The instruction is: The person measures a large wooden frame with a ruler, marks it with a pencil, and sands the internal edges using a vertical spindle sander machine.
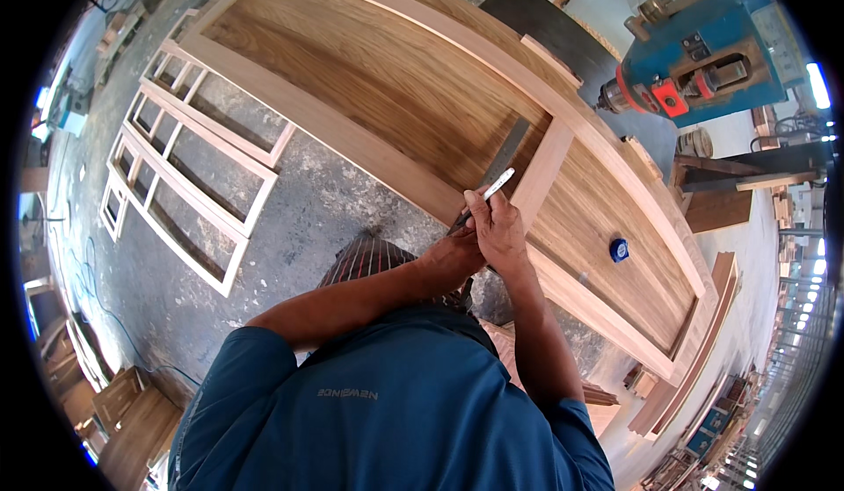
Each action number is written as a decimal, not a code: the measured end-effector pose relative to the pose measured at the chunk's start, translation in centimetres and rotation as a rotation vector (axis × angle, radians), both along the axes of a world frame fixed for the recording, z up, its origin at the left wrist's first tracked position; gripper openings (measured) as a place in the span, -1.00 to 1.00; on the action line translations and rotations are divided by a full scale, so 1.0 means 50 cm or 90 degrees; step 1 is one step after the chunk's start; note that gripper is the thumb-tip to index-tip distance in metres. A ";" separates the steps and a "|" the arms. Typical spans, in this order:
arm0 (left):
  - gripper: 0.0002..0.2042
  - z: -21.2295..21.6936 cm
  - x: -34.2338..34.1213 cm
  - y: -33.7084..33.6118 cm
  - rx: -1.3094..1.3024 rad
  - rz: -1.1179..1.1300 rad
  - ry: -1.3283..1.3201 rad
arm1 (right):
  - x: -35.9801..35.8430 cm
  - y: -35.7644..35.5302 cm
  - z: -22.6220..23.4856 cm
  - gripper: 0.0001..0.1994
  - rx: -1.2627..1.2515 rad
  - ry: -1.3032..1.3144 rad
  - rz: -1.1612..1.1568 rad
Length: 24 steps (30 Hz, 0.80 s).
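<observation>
A large framed wooden door point(369, 95) with brown grained panels lies in front of me. Across its near rail runs the dark metal blade of a try square point(507, 150). My left hand point(451, 257) is closed round the square's near end at the door's edge, its fingers partly hidden behind the other hand. Between the thumb and fingers of my right hand point(502, 232) is a white pen point(498, 183), tilted just over the blade. Both hands touch or overlap at the wrist and fingers. A blue tape measure point(619, 250) rests on the right panel.
Several pale window frames point(189, 174) lie on the concrete floor point(308, 201) to the left. Beyond the door stands a blue drilling machine point(703, 60) with a chuck, beside a dark tabletop point(545, 25). Long boards point(694, 350) lie past the door's right end.
</observation>
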<state>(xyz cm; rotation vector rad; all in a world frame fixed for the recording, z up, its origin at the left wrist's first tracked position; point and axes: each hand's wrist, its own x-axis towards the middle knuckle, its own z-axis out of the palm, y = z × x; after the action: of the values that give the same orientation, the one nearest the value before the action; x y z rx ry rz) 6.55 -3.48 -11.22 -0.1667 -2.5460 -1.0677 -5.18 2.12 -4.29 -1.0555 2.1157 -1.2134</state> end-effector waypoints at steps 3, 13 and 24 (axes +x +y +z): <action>-0.68 -0.004 0.005 -0.003 -0.001 -0.007 -0.022 | 0.007 -0.005 -0.009 -0.77 -0.005 -0.022 0.003; -0.68 -0.014 0.007 0.002 -0.014 0.008 -0.048 | 0.007 -0.009 -0.027 -0.77 0.017 0.038 0.022; -0.69 -0.003 0.007 0.001 -0.021 0.029 -0.036 | 0.002 -0.008 -0.051 -0.77 -0.015 0.121 0.069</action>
<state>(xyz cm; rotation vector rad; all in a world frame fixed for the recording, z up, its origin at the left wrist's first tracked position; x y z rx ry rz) 6.92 -3.42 -11.38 -0.0886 -2.6052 -1.0278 -5.10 1.71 -6.85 -1.3253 2.1553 -1.1283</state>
